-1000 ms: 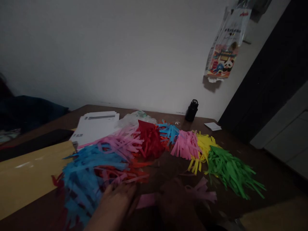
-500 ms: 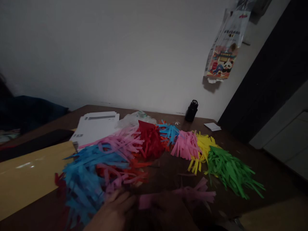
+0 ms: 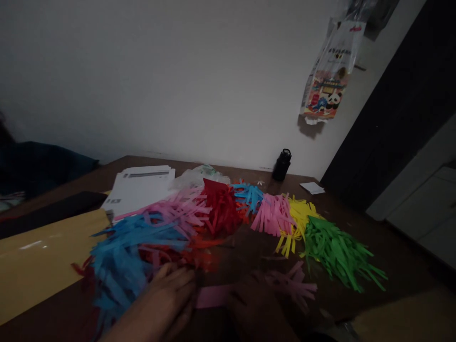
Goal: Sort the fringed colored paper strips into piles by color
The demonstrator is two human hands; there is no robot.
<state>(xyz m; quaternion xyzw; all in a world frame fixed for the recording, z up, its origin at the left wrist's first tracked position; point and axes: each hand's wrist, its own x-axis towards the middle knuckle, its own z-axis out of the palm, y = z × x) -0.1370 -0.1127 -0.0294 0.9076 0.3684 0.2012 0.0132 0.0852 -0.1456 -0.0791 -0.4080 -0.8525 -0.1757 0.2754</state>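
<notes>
A pink paper tassel [image 3: 213, 296] lies at the table's near edge, its flat band between my two hands and its fringe spreading to the right. My left hand [image 3: 173, 294], fingers curled, grips the band's left end beside the blue fringed paper [image 3: 123, 261]. Dim and partly lost in shadow, my right hand [image 3: 251, 301] is closed on the band's other end. Beyond them a row of fringed bundles curves across: light pink [image 3: 178, 206], red [image 3: 221, 209], blue [image 3: 249, 195], pink [image 3: 273, 213], yellow [image 3: 301, 213] and green [image 3: 331, 247].
White papers [image 3: 142, 187] and a clear plastic bag [image 3: 199, 175] lie at the back. A black bottle [image 3: 281, 165] stands near the wall, left of a white card [image 3: 312, 188]. Yellow sheet [image 3: 50, 256] at left; a printed bag [image 3: 329, 80] hangs on the wall.
My left hand has moved slightly left and down. More of the flat pink band now shows between my hands. The view has shifted a little.
</notes>
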